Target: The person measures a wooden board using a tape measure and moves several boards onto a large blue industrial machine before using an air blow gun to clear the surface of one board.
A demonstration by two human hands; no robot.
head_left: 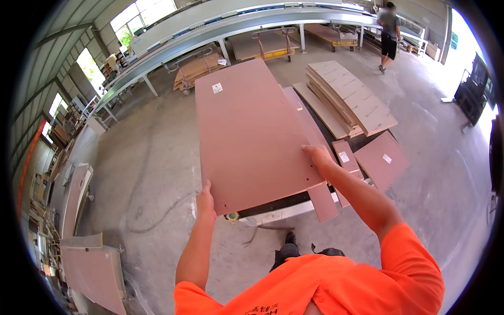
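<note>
Bright daylight glares through windows [137, 16]; fisheye edges bend, darkened.

A large workshop hall with a grey concrete floor [152, 157], stained and scuffed. A long pale conveyor line [210, 26] on thin legs runs across the far side, with low carts [197, 68] of boards beneath it. Windows [142, 13] along the left wall let in bright daylight, with green outside. A stack of pale boards [349, 97] lies on the floor at the right. Far right, an open doorway [464, 58] glares white. A person [389, 34] walks in the distance.
</note>
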